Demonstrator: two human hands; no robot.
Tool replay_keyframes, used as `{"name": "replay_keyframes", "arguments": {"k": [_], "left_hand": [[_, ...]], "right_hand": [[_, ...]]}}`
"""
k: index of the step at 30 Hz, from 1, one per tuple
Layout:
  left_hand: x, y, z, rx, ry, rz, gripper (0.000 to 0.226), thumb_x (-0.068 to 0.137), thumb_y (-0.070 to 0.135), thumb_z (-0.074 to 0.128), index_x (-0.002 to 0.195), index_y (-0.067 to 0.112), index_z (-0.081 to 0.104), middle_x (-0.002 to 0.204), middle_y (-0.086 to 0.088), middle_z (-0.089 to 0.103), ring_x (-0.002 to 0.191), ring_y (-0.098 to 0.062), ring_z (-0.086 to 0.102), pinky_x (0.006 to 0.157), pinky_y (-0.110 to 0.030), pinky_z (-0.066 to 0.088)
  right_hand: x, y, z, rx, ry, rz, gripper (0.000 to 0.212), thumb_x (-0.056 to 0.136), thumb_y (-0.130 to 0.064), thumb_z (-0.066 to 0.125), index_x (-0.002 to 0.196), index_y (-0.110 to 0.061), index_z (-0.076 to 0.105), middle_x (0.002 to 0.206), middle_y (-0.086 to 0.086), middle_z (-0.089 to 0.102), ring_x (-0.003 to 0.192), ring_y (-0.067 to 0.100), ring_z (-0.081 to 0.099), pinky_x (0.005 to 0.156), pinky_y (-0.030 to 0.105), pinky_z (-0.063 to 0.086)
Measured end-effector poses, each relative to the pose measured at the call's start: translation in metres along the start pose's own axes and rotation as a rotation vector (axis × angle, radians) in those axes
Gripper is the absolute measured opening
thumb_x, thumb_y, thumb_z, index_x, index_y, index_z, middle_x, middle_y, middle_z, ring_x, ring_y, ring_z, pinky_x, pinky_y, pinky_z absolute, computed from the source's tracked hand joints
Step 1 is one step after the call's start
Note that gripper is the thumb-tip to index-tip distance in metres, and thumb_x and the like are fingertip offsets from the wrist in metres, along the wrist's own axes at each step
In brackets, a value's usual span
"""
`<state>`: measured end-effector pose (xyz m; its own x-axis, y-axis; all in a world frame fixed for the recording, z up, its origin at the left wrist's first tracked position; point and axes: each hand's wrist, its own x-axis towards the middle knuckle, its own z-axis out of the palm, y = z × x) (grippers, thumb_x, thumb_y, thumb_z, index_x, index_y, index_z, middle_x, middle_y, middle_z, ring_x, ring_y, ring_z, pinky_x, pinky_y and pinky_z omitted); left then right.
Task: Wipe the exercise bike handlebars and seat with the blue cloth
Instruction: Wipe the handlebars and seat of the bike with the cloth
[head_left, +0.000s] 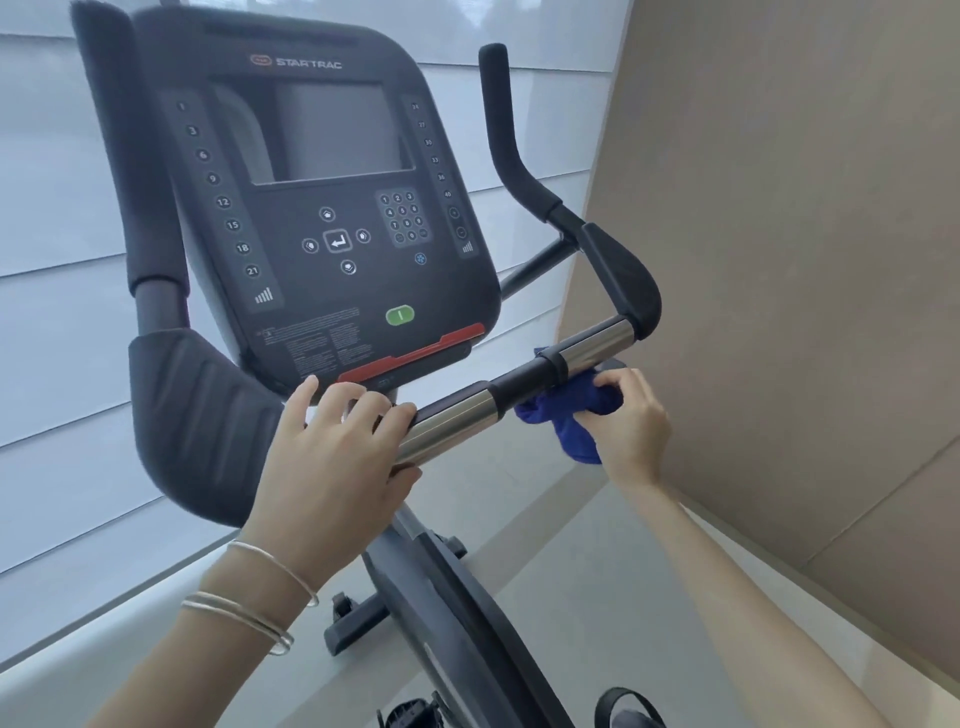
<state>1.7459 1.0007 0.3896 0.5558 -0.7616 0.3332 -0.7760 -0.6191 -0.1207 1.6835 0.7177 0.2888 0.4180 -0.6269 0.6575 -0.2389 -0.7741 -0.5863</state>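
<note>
The exercise bike's handlebar (524, 376) runs across the middle, a black bar with two chrome sections, ending in black padded grips on the left (192, 410) and right (623, 275). My left hand (332, 447) grips the left chrome section, fingers curled over the top. My right hand (631, 421) holds the bunched blue cloth (566, 410) against the underside of the bar, just below the black middle section and the right chrome piece. A tail of cloth hangs down. The seat is out of sight.
The black console (332, 208) with screen and keypad stands behind the bar. A tan wall (779, 260) lies close on the right, a white slatted blind (47, 312) on the left. The bike frame (441, 613) and a pedal (623, 706) are below, over a grey floor.
</note>
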Motion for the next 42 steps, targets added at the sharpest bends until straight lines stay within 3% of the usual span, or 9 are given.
{"name": "replay_keyframes", "arguments": {"k": [3,6,10,17,24,27,31,36,42], "left_hand": [[-0.01,-0.013,0.0,-0.006,0.014,0.012,0.043,0.068,0.039,0.077,0.102,0.014,0.068,0.096,-0.009,0.072,0.1,-0.037,0.063,0.097,-0.061,0.043],[-0.021,-0.028,0.0,-0.03,0.013,0.011,0.044,0.07,0.043,0.073,0.104,0.014,0.068,0.1,-0.009,0.072,0.103,-0.037,0.062,0.1,-0.06,0.041],[-0.033,-0.04,0.003,-0.063,0.021,0.035,0.047,0.074,0.046,0.069,0.109,0.015,0.066,0.107,-0.007,0.07,0.114,-0.034,0.057,0.106,-0.059,0.036],[-0.041,-0.054,0.005,-0.104,0.034,0.122,0.071,0.062,0.028,0.079,0.126,0.009,0.054,0.122,-0.007,0.064,0.125,-0.03,0.052,0.108,-0.054,0.034],[-0.048,-0.064,0.007,-0.11,0.037,0.182,0.067,0.076,0.037,0.068,0.134,0.016,0.043,0.136,-0.003,0.052,0.134,-0.027,0.04,0.116,-0.047,0.022],[-0.048,-0.064,0.011,-0.121,0.083,0.181,0.061,0.078,0.034,0.065,0.133,0.016,0.045,0.136,-0.003,0.053,0.133,-0.026,0.041,0.116,-0.047,0.024],[-0.048,-0.064,0.014,-0.136,0.114,0.185,0.059,0.076,0.034,0.065,0.129,0.014,0.05,0.131,-0.006,0.057,0.13,-0.029,0.044,0.113,-0.049,0.029],[-0.051,-0.054,0.012,-0.155,0.089,0.185,0.06,0.077,0.036,0.067,0.129,0.013,0.05,0.134,-0.012,0.055,0.134,-0.036,0.038,0.114,-0.057,0.022],[-0.06,-0.005,0.022,-0.321,0.103,0.365,0.05,0.077,0.026,0.07,0.123,0.012,0.057,0.128,-0.014,0.059,0.128,-0.037,0.046,0.111,-0.06,0.028]], "right_hand": [[-0.021,-0.019,-0.006,0.011,-0.028,-0.131,0.033,0.058,-0.016,0.076,0.086,-0.019,0.061,0.084,-0.005,0.065,0.074,0.007,0.053,0.062,0.011,0.034],[-0.037,-0.038,-0.013,0.035,0.001,-0.123,0.029,0.062,-0.022,0.071,0.089,-0.019,0.062,0.087,-0.004,0.067,0.078,0.011,0.058,0.065,0.015,0.043],[-0.062,-0.073,-0.016,0.056,-0.009,-0.2,0.032,0.066,-0.035,0.064,0.086,-0.011,0.065,0.084,0.0,0.068,0.076,0.011,0.057,0.067,0.011,0.041],[-0.12,-0.14,0.005,0.055,-0.058,-0.417,0.019,0.065,-0.023,0.065,0.083,-0.015,0.065,0.078,-0.003,0.067,0.073,0.009,0.056,0.064,0.013,0.044],[-0.096,-0.122,-0.012,-0.024,0.009,-0.049,0.029,0.057,-0.022,0.066,0.086,-0.018,0.062,0.086,-0.006,0.065,0.076,0.013,0.058,0.058,0.015,0.034],[-0.102,-0.127,-0.012,-0.085,0.051,-0.057,0.029,0.058,-0.023,0.066,0.086,-0.019,0.062,0.086,-0.006,0.065,0.075,0.008,0.053,0.056,0.013,0.03],[-0.12,-0.136,-0.017,-0.121,0.024,-0.155,0.027,0.064,-0.024,0.07,0.089,-0.02,0.061,0.086,-0.007,0.065,0.075,0.005,0.053,0.061,0.011,0.036],[-0.122,-0.108,-0.06,-0.027,0.173,0.149,0.032,0.062,-0.012,0.078,0.086,-0.022,0.058,0.086,-0.009,0.062,0.075,0.01,0.056,0.066,0.031,0.05],[-0.165,-0.06,-0.137,-0.238,0.148,0.275,0.034,0.06,-0.008,0.076,0.084,-0.023,0.058,0.085,-0.012,0.059,0.075,0.009,0.053,0.066,0.031,0.047]]}}
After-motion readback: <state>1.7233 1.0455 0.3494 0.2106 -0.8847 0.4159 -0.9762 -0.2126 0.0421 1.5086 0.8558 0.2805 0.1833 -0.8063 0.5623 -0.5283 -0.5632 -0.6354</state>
